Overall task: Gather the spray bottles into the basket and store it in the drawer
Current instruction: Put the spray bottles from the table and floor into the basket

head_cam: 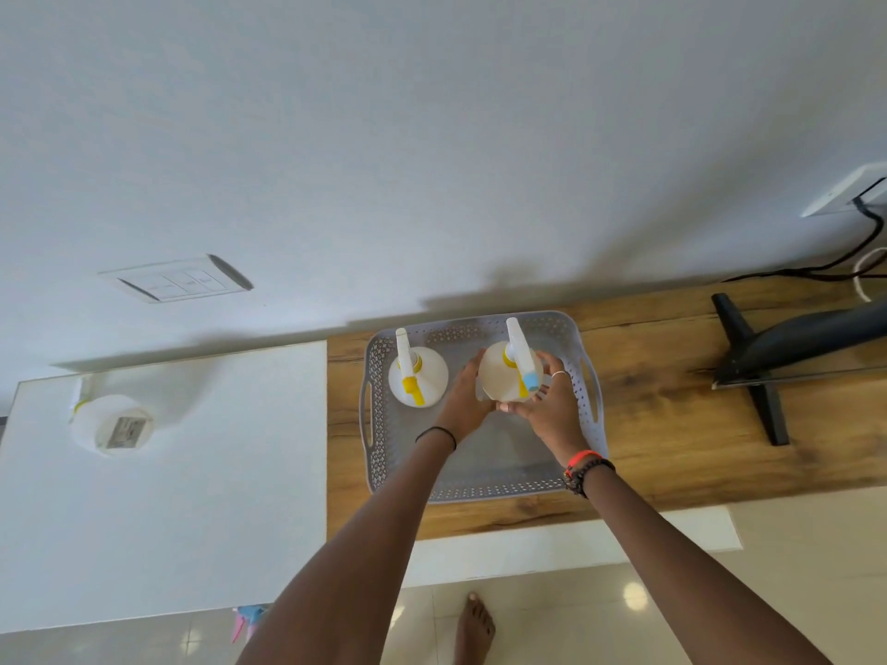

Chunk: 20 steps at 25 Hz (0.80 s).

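Observation:
A grey perforated basket (485,487) sits on the wooden counter (662,415). One white spray bottle with a yellow trigger (416,374) stands upright in the basket's far left corner. My left hand (463,400) and my right hand (542,410) both clasp a second pale bottle with a white, yellow and blue trigger (506,376), held upright over the basket's far right part. A third white spray bottle (110,422) stands on the white counter to the left. A pink and blue sprayer head (247,619) shows low down by my left forearm.
A dark screen on a black stand (768,371) occupies the wooden counter's right part, with cables (859,252) running to a wall socket. A switch plate (177,280) is on the wall. Tiled floor and a bare foot (473,626) lie below.

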Motion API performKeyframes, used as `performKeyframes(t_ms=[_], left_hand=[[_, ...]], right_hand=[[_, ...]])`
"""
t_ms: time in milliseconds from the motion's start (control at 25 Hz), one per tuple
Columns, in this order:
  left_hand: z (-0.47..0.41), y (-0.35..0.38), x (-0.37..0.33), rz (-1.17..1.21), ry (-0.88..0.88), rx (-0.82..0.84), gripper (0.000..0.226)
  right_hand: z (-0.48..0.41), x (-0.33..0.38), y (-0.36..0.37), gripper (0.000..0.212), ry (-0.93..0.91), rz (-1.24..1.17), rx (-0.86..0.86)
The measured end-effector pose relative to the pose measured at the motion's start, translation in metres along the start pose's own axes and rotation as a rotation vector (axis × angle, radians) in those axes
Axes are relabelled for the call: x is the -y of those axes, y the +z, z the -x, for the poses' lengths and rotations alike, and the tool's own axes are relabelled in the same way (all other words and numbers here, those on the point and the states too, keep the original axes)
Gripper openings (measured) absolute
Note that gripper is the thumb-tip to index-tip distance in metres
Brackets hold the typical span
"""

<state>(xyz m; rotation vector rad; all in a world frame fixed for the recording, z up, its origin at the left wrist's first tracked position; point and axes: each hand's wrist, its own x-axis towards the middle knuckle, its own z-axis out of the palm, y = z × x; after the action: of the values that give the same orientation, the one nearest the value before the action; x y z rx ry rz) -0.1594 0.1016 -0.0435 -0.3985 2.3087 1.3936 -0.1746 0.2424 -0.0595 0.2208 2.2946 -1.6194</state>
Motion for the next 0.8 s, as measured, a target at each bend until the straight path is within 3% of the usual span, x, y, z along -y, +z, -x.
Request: performKeyframes(t_ms=[520,680,800], left_hand=[[-0.015,0.009,0.016,0.027,-0.055,0.038,0.092],[0.0,0.014,0.018,0.025,-0.09,-0.062,0.077],[0.035,0.018,0.024,0.149,-0.111,-0.168,0.057]], right_hand=[[-0.011,-0.002,0.008,0.091,0.021,0.14,-0.006],[-0.001,-0.002,0.013,0.104,0.093,0.203,-0.064],[0.028,-0.001,0.021,0.09,0.27,0.128,-0.179]])
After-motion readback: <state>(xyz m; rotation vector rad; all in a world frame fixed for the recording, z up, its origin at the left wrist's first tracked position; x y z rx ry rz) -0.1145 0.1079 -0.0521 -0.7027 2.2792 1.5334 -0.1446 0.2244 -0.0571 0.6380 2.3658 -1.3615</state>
